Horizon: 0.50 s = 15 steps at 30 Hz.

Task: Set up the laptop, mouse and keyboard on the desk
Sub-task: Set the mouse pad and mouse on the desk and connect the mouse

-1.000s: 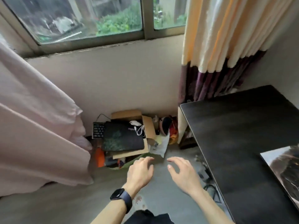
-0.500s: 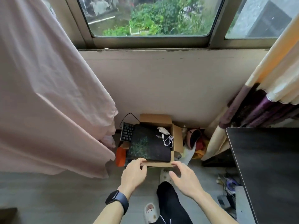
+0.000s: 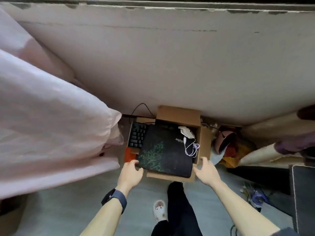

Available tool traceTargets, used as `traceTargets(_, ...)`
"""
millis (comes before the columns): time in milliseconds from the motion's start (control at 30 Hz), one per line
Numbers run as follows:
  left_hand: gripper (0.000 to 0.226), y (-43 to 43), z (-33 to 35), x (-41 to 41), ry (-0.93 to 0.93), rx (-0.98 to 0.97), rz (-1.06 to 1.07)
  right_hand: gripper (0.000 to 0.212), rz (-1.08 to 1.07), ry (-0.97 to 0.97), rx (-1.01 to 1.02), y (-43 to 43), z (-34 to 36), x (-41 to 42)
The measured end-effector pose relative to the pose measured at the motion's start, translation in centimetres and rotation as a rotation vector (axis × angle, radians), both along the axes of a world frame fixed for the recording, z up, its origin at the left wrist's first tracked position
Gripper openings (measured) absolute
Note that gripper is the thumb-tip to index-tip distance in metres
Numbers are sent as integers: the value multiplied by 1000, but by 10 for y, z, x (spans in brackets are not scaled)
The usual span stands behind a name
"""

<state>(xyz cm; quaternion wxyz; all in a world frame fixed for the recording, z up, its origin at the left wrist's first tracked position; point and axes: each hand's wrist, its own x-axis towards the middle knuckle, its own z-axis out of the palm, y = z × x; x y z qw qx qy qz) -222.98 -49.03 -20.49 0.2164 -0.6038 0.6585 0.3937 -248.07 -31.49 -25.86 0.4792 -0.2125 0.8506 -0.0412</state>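
Laptop (image 3: 166,150) is stacked on box (image 3: 178,114), floor level; keyboard (image 3: 137,136) at 9 o'clock, mouse (image 3: 186,132) on top. Its corner is gripped by left hand (image 3: 130,174); right hand (image 3: 207,171) spread, empty. Nothing is placed on bench (image 3: 305,193) yet.

The grey floor (image 3: 68,210) carries an open cardboard box (image 3: 204,143) set against the wall (image 3: 170,65), with an orange thing (image 3: 129,155) just beside its left side and a red and yellow heap (image 3: 228,147) to its right. A white slipper (image 3: 159,211) stands nearer. Tangled cables (image 3: 254,196) lie near the dark bench (image 3: 305,193).
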Motion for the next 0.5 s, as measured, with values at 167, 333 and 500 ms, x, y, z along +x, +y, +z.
traceTargets(167,60,-29,-53,-24,-85,37,45,73,151,3,70,-46,-61,-39)
traceTargets(333,72,-39,-101,-30,-163,82,65,75,413,-17,188,-62,-110,-44)
traceTargets(500,56,-43,-159,-23,-114,103,75,55,591,105,316,-60,-148,-36)
